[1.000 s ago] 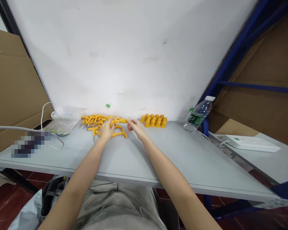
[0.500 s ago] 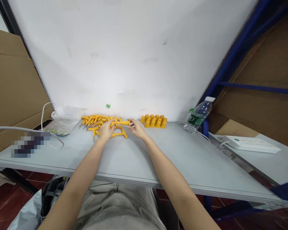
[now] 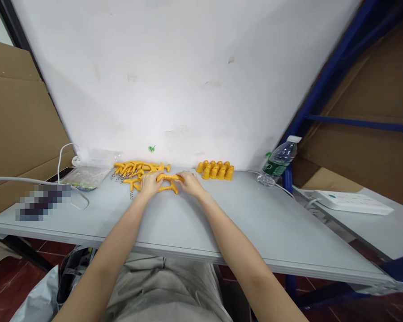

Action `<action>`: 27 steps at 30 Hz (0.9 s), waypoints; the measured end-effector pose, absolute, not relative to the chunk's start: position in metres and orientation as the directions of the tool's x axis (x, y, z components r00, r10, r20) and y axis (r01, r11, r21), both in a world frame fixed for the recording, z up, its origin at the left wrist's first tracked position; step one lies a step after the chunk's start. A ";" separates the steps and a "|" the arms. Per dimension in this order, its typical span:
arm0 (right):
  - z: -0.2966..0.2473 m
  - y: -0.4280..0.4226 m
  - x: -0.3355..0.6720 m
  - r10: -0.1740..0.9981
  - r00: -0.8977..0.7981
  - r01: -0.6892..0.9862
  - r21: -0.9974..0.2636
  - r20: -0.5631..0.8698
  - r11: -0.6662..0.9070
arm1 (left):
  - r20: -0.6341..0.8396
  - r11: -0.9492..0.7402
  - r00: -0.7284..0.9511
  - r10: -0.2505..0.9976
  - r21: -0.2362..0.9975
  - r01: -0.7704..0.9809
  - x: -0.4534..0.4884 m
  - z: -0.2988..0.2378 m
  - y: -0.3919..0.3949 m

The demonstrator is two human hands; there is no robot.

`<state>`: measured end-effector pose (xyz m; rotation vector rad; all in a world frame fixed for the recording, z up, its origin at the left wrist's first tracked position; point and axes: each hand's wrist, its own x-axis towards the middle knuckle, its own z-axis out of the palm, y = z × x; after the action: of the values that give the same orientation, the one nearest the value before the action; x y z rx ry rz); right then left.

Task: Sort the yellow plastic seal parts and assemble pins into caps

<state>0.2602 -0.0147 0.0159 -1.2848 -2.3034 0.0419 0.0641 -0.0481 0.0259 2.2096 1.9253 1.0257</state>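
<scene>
Both hands hold one yellow ribbed plastic handle (image 3: pixel 169 177) just above the table. My left hand (image 3: pixel 149 184) is closed on its left end, and my right hand (image 3: pixel 190 183) grips its right end; the fingers hide both ends. Beneath and beside my left hand lies a pile of yellow corkscrews (image 3: pixel 130 168) with metal spirals pointing toward me. Just below the held handle, another curved yellow handle (image 3: pixel 169 188) rests on the table. To the right of my right hand stand several yellow cup-shaped caps (image 3: pixel 214 171) in rows.
A white wall (image 3: pixel 201 89) rises behind the grey table (image 3: pixel 255 228). At the right, a plastic water bottle (image 3: pixel 279 159) leans by a blue rack post, with a white power strip (image 3: pixel 352 202) beyond. Clear plastic bags (image 3: pixel 89 176), a white cable and a blurred-out object lie left.
The held yellow piece has turned and come slightly lower and nearer to me; its ribbed middle now shows between the hands. My right hand has shifted slightly, its fingers now wrapped closer.
</scene>
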 end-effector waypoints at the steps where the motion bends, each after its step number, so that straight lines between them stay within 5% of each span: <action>1: 0.016 -0.014 0.260 0.806 -0.438 0.796 -0.246 0.398 0.553 | 0.442 -0.225 0.010 0.897 0.435 0.872 0.064 0.026 -0.048; 16: 0.026 -0.025 0.253 0.782 -0.422 0.877 -0.014 0.460 0.481 | 0.435 -0.225 0.011 0.900 0.444 0.867 0.069 0.028 -0.051; 27: 0.020 -0.020 0.252 0.796 -0.444 0.853 -0.076 0.411 0.516 | 0.430 -0.220 -0.002 0.903 0.465 0.858 0.069 0.027 -0.051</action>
<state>0.2516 -0.0198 0.0200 -1.3602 -2.3651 -0.1980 0.0690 -0.0508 0.0273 2.1704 1.9183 1.0297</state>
